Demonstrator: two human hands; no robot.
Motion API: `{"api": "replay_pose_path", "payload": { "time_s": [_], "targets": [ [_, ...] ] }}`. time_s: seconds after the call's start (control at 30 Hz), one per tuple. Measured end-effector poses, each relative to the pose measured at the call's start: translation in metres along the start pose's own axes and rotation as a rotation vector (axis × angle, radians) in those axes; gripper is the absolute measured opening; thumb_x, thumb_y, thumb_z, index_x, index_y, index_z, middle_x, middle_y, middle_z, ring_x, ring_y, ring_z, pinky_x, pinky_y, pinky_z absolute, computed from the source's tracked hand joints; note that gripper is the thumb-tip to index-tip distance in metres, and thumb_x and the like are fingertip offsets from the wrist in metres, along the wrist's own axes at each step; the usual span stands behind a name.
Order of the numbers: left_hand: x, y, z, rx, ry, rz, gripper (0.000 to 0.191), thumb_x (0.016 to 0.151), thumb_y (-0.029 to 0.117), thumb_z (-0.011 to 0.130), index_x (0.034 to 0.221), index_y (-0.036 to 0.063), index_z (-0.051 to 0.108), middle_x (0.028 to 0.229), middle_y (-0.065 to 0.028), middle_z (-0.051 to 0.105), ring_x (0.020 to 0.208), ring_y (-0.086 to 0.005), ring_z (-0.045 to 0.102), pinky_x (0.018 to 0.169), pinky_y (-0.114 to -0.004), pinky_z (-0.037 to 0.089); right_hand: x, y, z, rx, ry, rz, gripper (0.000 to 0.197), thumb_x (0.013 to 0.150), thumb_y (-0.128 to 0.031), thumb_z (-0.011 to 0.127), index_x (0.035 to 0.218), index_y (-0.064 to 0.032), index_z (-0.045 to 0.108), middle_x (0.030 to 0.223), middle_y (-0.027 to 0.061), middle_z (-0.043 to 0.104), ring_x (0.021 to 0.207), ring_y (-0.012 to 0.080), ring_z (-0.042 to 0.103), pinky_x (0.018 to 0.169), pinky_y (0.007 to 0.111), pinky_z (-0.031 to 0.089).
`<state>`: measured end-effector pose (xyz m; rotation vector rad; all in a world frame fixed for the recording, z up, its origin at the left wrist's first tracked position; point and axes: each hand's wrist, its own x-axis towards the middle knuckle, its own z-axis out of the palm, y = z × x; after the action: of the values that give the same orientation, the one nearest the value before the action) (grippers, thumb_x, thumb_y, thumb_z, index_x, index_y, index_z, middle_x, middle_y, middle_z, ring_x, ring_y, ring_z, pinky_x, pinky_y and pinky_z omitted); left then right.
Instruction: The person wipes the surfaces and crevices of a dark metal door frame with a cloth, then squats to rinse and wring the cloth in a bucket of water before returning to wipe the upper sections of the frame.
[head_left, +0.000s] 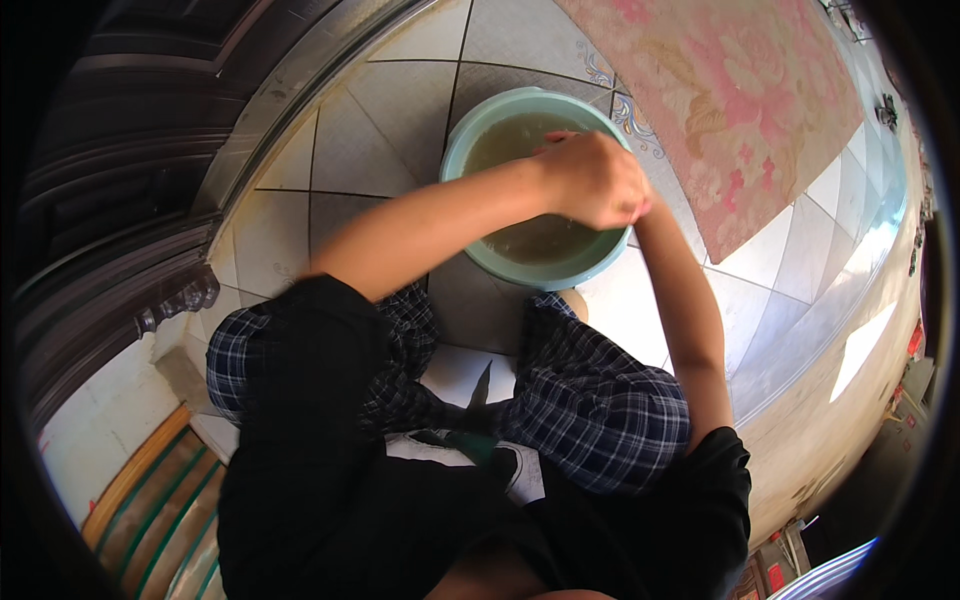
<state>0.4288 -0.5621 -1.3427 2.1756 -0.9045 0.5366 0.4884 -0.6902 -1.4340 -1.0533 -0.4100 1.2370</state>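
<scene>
A pale blue-green plastic basin (547, 279) stands on the tiled floor in front of my knees. Cloudy brownish water (517, 146) fills its lower part. My left hand (596, 180) is over the right side of the basin, its fingers curled down near the rim. My right hand (646, 201) meets it there and is mostly hidden behind it. A few fingertips show beyond the left hand, above the water; whose they are is unclear. Whether anything is held between the hands cannot be seen.
A pink floral rug (739, 112) lies on the tiles right of the basin. To the left is a dark panelled door (127, 135) with a metal threshold (262, 120). A slatted wooden item with green edges (154, 510) is at lower left. My plaid-covered knees (600, 420) flank the near side.
</scene>
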Motion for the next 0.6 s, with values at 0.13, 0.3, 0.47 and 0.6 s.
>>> {"api": "replay_pose_path", "payload": {
  "time_s": [0.13,0.3,0.47,0.6],
  "targets": [
    [-0.001,0.040,-0.014,0.133,-0.870,0.395,0.015,0.069,0.017,0.059,0.057,0.0102,0.062,0.060,-0.0056,0.062,0.055,-0.0229,0.062,0.048,-0.035,0.047,0.024,-0.077,0.016,-0.244,-0.240,0.668,0.067,0.089,-0.051,0.042,0.134,-0.0020,0.042,0.122,0.0157,0.053,0.104,0.0250,0.056,0.084,0.038,0.050],
    [-0.004,0.055,0.006,0.077,-1.210,0.652,0.010,0.070,0.015,0.060,0.062,0.0133,0.067,0.065,-0.0021,0.066,0.062,-0.0227,0.065,0.049,-0.036,0.049,0.080,-0.096,0.106,-1.084,-0.485,0.966,0.067,0.081,-0.052,0.056,0.128,-0.0051,0.049,0.122,0.0177,0.052,0.105,0.0282,0.055,0.078,0.040,0.054],
    [-0.029,0.059,0.004,0.154,-1.208,0.647,0.007,0.067,0.016,0.063,0.064,0.0156,0.068,0.067,0.0020,0.067,0.061,-0.0205,0.065,0.048,-0.036,0.050,0.072,-0.107,0.155,-1.592,-0.724,1.053,0.054,0.079,-0.048,0.059,0.115,-0.0074,0.057,0.108,0.0154,0.058,0.094,0.0239,0.060,0.071,0.035,0.056],
    [-0.030,0.058,-0.012,0.180,-1.268,0.693,0.005,0.065,0.016,0.064,0.062,0.0154,0.068,0.065,0.0013,0.066,0.061,-0.0200,0.064,0.048,-0.035,0.049,0.065,-0.097,0.137,-1.427,-0.654,1.101,0.039,0.079,-0.039,0.062,0.103,-0.0072,0.063,0.095,0.0124,0.062,0.083,0.0230,0.063,0.067,0.032,0.056]
  ]
}}
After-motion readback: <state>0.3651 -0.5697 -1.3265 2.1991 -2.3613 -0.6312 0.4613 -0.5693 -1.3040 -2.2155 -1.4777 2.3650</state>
